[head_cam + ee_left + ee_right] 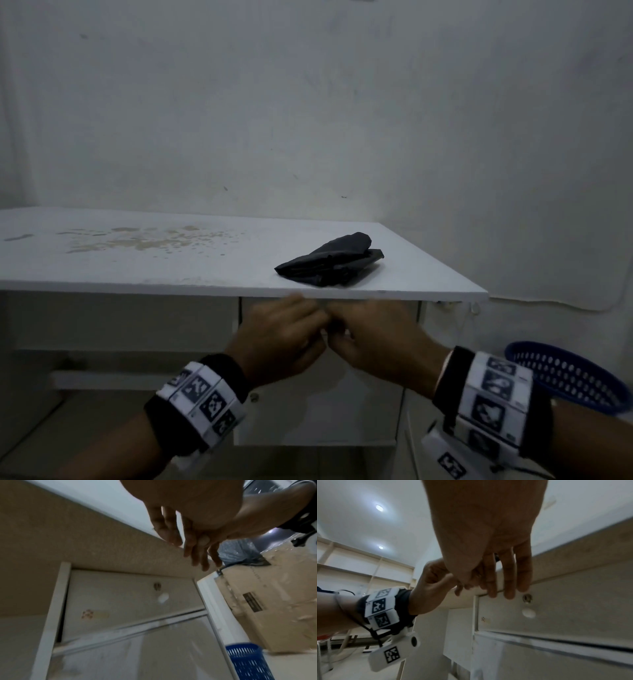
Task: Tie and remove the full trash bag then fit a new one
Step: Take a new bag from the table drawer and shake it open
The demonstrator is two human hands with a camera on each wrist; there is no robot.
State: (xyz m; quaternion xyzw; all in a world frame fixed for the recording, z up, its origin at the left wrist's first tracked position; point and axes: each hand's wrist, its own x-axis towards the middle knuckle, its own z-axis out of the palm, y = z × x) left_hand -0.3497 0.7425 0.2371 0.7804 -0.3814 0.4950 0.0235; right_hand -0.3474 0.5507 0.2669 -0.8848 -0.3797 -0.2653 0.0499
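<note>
A folded black trash bag (330, 260) lies on the white table (171, 270) near its front right corner. Just below the table's front edge my left hand (287, 332) and right hand (373, 335) meet, fingertips touching each other. The right wrist view shows the right hand (505, 588) with straight fingers in front of a drawer. In the left wrist view the left hand (171, 539) has its fingers stretched out. I see nothing held in either hand. A blue perforated bin (568, 377) stands low at the right, its inside hidden.
Under the tabletop is a drawer with a round white knob (163, 597) (528, 612). The blue bin (247, 660) stands beside the cabinet's right edge, with a cardboard box (274, 601) behind it. A bare wall rises behind the table.
</note>
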